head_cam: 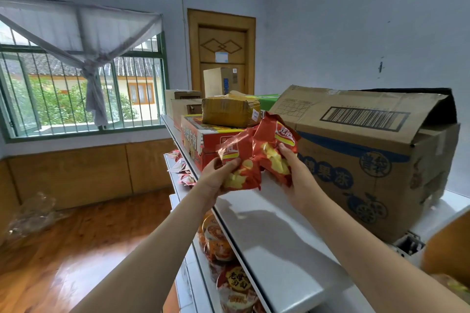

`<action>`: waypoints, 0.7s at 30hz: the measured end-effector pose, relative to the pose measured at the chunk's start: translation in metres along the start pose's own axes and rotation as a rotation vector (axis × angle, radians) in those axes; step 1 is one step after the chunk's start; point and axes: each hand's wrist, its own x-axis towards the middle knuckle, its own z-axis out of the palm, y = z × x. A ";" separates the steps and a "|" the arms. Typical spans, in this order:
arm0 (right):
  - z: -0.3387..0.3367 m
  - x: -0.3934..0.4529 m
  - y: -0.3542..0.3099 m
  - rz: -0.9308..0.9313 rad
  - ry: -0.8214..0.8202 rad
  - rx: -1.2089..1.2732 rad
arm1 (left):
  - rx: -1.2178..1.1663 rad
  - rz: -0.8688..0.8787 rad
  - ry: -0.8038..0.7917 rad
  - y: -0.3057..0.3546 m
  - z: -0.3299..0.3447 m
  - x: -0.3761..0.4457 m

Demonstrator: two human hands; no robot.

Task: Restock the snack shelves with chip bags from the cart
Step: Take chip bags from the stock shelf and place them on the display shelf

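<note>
Chip bags, two of them, are held up over the white top shelf (274, 231), at about 12 o'clock from the person's outstretched arms. Both are red foil with a yellow heap of crisps printed low on the front and a white-and-red brand oval above; the foil is crumpled and glossy. The left chip bag (239, 162) leans toward 11 o'clock and the right chip bag (276, 145) toward 1 o'clock, and their inner edges overlap, so where one ends and the other begins is hard to tell.

The left hand (216, 178) is curled round the lower left corner of its bag, thumb on the front, fingers behind and out of sight. The right hand (297, 175) clamps the lower right edge of the other bag, thumb across the printed crisps, its fingers also hidden behind the foil.

At 2 o'clock a large worn cardboard box (376, 157) with a barcode and blue print sits on the shelf. At 12 o'clock, behind the bags, a red carton (203, 140) carries a taped brown parcel (229, 109); the bags cover the carton's right end. Below the shelf edge at 6 o'clock, instant noodle cups (229, 277) show only in part. Small red packets (183, 173) on a lower shelf at 10 o'clock are too small to read.
</note>
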 end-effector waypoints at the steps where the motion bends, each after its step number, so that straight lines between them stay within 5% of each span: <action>1: 0.003 -0.003 -0.002 -0.020 -0.025 0.017 | 0.107 0.065 0.053 0.001 0.000 -0.001; 7: 0.021 -0.010 0.013 -0.065 -0.016 -0.232 | 0.253 0.274 0.105 0.005 0.010 -0.004; 13: 0.013 -0.025 0.016 -0.135 0.120 -0.245 | -0.055 0.096 -0.116 0.009 0.024 -0.026; 21: -0.011 -0.064 -0.011 -0.161 0.147 -0.320 | 0.107 0.103 -0.253 0.012 0.053 -0.041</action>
